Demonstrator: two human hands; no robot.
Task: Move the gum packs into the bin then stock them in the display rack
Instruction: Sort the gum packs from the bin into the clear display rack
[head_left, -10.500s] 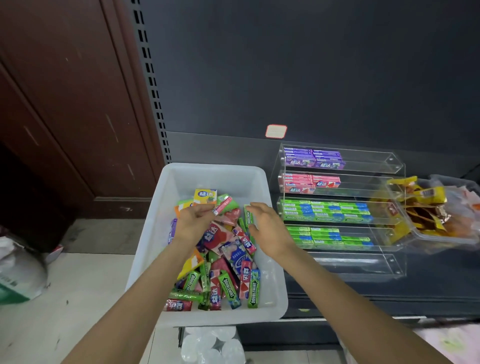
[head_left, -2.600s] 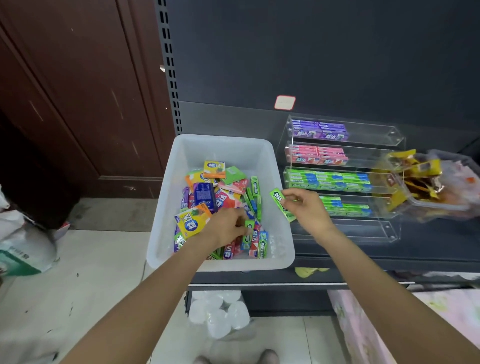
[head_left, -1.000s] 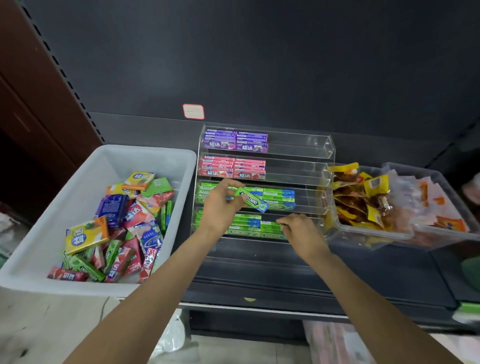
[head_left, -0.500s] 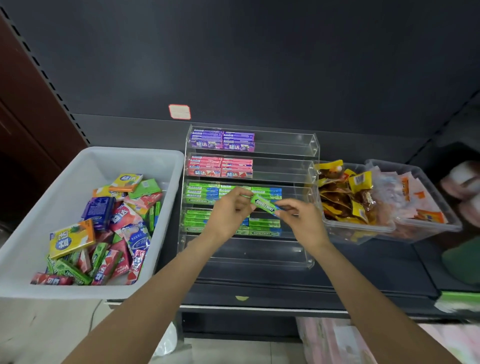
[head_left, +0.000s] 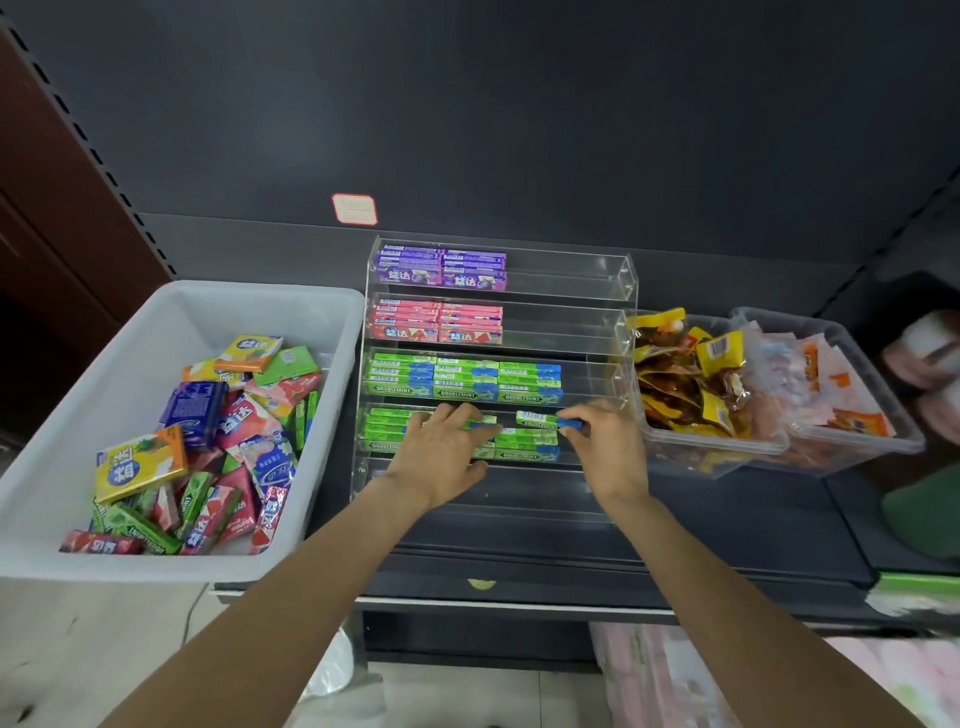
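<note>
Both bare arms reach forward, hands side by side and a little apart.

The left hand (head_left: 441, 457) lies palm down with fingers stretched forward and slightly spread, wrist straight. The right hand (head_left: 605, 447) is turned inward, its thumb and fingertips (head_left: 571, 415) pinched together toward the left, wrist bent a little. Both forearms run in from the lower edge, bare to the elbow.

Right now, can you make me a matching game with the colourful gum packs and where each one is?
Things:
1. purple gum packs
2. pink gum packs
3. yellow pineapple gum box
4. green gum pack with a blue end

Places:
A. in the white plastic bin
B. top tier of the clear display rack
C. pinched by the right hand
D. second tier from the top

Pairs: 1-B, 2-D, 3-A, 4-C
</note>
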